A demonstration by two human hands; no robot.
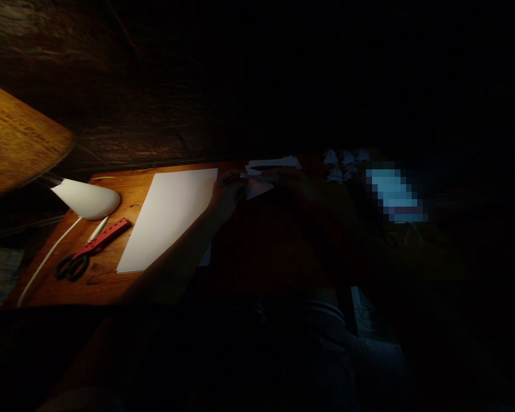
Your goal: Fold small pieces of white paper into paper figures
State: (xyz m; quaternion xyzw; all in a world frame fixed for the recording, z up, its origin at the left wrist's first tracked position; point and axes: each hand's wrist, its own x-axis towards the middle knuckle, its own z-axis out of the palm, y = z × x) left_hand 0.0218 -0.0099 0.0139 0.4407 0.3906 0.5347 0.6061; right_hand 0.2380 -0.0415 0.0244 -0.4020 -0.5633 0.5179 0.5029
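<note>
At the back middle of the wooden table, my left hand (226,193) grips the left side of a small folded piece of paper (258,187). My right hand (292,178), in deep shadow, is closed at the paper's right side. Just behind both hands lie more white paper pieces (289,162), with a dark slim thing over them that I cannot make out. A stack of white paper sheets (171,214) lies to the left, partly under my left forearm. Several small folded paper shapes (337,173) stand in a group right of my right hand.
Scissors in a red sheath (107,234) with black handles lie at the left, beside a white pen-like stick (98,229). A lamp with a white base (86,197) and cord stands behind them. A pixelated bright screen (395,194) glows at the right. Shadow hides much of the table.
</note>
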